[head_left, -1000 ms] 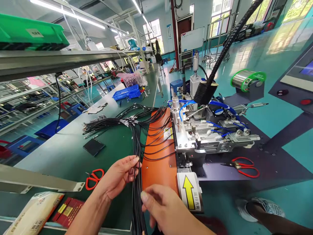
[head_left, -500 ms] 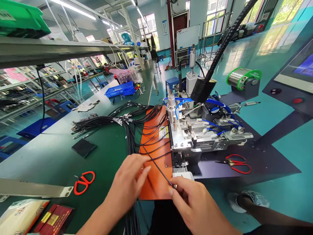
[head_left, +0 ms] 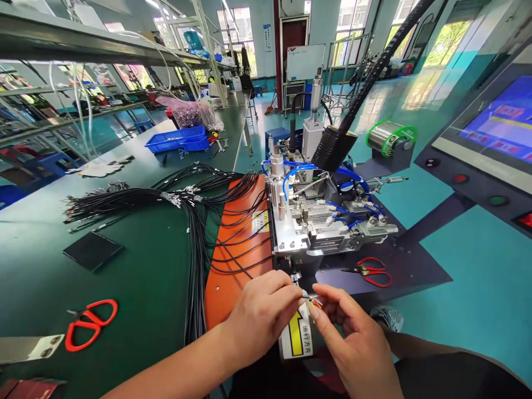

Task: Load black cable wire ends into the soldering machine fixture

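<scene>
Teal floor (head_left: 457, 266), bright windows (head_left: 444, 39), green workbench (head_left: 137, 266).

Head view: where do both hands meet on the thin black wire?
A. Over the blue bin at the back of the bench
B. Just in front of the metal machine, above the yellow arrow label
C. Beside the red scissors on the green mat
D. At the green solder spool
B: the left hand and right hand pinch the wire end right above the yellow arrow label, below the metal machine.
</scene>
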Available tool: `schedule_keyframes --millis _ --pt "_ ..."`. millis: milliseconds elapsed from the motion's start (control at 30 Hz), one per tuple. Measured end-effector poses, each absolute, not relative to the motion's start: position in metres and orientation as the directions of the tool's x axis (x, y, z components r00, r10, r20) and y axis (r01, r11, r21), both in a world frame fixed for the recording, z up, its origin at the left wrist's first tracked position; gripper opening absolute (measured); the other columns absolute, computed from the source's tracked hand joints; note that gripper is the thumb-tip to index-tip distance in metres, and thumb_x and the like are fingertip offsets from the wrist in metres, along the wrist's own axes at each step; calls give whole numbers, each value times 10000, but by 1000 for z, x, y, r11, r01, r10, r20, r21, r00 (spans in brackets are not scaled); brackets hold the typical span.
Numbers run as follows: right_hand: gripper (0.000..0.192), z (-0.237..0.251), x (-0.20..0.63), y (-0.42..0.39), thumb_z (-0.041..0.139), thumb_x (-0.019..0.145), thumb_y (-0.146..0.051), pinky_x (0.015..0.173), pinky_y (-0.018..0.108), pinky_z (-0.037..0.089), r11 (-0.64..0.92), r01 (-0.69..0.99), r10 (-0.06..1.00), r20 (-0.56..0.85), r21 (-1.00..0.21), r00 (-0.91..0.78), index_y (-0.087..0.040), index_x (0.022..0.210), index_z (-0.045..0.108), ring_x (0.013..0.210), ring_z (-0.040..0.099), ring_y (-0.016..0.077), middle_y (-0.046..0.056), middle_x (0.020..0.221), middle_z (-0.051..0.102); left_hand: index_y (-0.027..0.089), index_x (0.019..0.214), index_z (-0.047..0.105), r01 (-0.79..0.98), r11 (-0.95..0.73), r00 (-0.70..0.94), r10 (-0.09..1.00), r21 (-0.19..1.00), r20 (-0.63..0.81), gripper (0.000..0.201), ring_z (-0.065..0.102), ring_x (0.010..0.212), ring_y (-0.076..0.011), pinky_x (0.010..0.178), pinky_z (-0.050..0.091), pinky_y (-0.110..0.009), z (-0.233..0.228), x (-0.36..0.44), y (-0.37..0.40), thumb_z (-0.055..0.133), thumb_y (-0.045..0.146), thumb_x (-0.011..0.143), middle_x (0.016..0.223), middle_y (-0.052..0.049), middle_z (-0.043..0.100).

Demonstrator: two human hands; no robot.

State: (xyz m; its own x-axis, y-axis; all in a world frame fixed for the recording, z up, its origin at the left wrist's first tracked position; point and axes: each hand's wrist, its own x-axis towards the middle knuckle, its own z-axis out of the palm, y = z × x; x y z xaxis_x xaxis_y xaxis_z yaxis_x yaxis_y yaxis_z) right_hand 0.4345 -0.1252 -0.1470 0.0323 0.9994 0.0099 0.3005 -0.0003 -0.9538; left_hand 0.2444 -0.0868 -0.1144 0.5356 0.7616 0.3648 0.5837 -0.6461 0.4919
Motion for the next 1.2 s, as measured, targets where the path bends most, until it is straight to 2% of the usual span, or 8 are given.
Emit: schedule_keyframes --millis 100,433,767,1000,1200 --pt "388 -154 437 -125 626 895 -376 733 254 582 -37 291 997 -15 -956 78 -190 1234 642 854 695 187 89 1020 718 156 976 648 590 -612 499 789 526 359 163 514 732 -153 638 412 -268 -119 245 -89 488 186 983 827 -53 575" --pt "248 -140 435 -121 595 918 -389 674 218 552 18 446 995 61 -895 82 -206 1041 710 780 676 167 50 922 716 179 857 568 628 -511 375 860 588 346 140 499 730 -149 646 375 -282 -132 246 -92 502 195 980 804 -25 547" --pt "243 -136 418 -125 557 935 -382 620 221 541 67 443 980 142 -894 140 -232 1023 727 847 685 191 62 952 714 189 802 518 657 -494 336 868 570 365 170 484 694 -144 612 368 -274 -131 247 -93 489 180 969 780 -15 516" --pt "244 -140 415 -126 513 974 -317 741 224 551 153 468 974 212 -870 76 -228 1096 704 907 689 178 60 1021 715 189 786 515 671 -503 347 862 545 370 192 471 687 -152 604 363 -278 -130 248 -93 473 180 973 766 -20 504" --pt "271 -148 415 -128 508 969 -203 905 263 515 334 606 903 429 -722 13 -197 1184 673 1002 685 182 65 1093 715 189 758 507 728 -475 333 875 494 351 214 472 670 -151 595 355 -286 -131 249 -93 489 205 970 755 -17 494"
